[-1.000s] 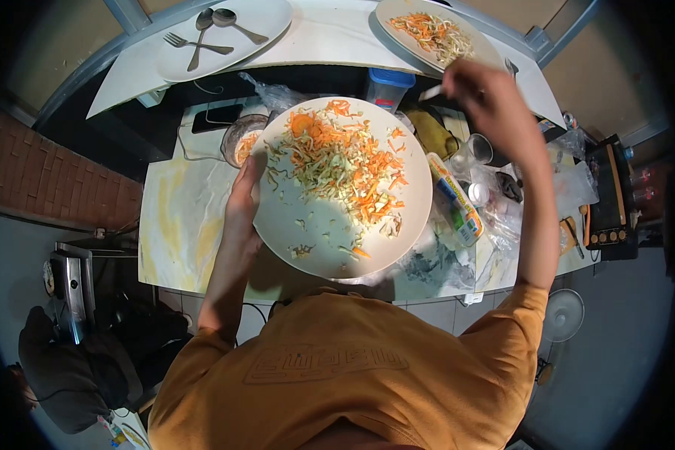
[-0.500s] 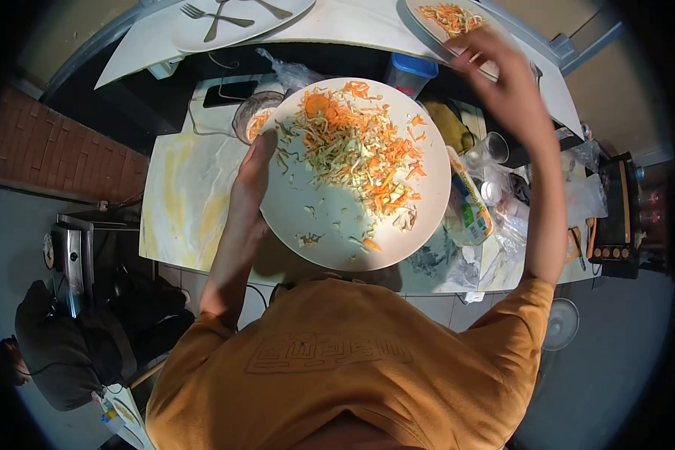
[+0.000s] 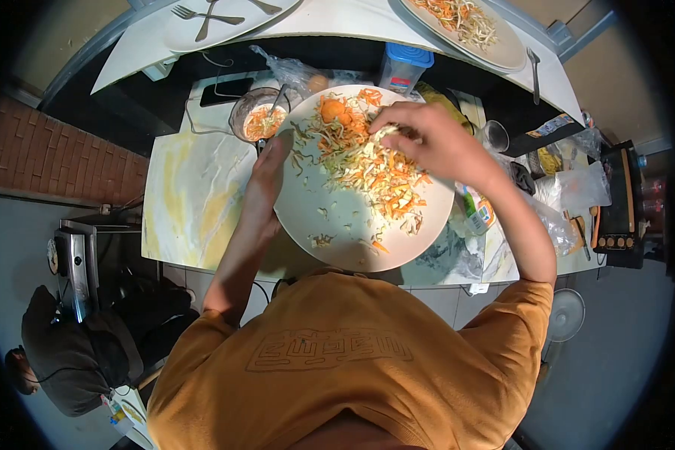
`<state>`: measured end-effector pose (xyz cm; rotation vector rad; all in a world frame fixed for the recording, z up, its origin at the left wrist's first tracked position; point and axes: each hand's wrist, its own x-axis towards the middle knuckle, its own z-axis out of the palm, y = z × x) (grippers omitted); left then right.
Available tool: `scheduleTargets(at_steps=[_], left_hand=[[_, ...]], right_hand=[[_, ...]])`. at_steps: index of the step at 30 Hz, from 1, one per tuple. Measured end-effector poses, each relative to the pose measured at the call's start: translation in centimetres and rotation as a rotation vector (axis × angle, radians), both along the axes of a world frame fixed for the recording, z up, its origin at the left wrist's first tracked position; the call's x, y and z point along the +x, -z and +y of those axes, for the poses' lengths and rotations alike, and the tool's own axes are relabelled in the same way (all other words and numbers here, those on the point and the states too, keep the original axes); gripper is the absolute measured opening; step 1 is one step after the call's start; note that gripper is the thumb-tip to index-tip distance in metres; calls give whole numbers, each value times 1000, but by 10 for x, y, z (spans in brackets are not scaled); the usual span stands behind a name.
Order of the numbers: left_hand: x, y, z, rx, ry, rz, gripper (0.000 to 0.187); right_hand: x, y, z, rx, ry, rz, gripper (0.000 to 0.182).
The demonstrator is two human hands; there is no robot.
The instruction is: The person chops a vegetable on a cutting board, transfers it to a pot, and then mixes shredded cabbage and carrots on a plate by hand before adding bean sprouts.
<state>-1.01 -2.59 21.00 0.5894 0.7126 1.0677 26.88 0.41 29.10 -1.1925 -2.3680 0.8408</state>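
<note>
A large white plate [image 3: 315, 202] is held up by my left hand [image 3: 266, 184], which grips its left rim with the thumb on top. Shredded carrot and cabbage [image 3: 375, 176] cover the upper and right part of the plate. Over this pile is my right hand [image 3: 435, 142], its fingers and thumb closed around some pale shreds. Behind the plate's left edge stands a bowl [image 3: 240, 120] with shredded vegetables and a utensil in it. On the shelf, an oval plate [image 3: 502, 52] carries more shreds.
Forks [image 3: 210, 19] lie on another plate [image 3: 180, 37] on the shelf. A blue-lidded container [image 3: 406, 67], a clear cup [image 3: 493, 136] and plastic bags [image 3: 551, 221] are around the table [image 3: 187, 202]. A person [image 3: 67, 352] is at the far left.
My right hand has come down from the shelf plate to the pile on the held plate. More shreds now show on the shelf plate. The held plate has shifted slightly right.
</note>
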Motion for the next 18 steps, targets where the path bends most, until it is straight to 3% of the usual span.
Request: scheduleTargets(at_steps=[5, 11, 18], left_hand=[[7, 8, -5, -58, 77, -108, 53], [12, -1, -12, -1, 80, -91, 52], [6, 1, -11, 29, 85, -83, 54]], right_hand=[[13, -18, 8, -110, 27, 1, 22], [13, -31, -6, -325, -37, 175, 28], [20, -33, -15, -367, -36, 326, 41]])
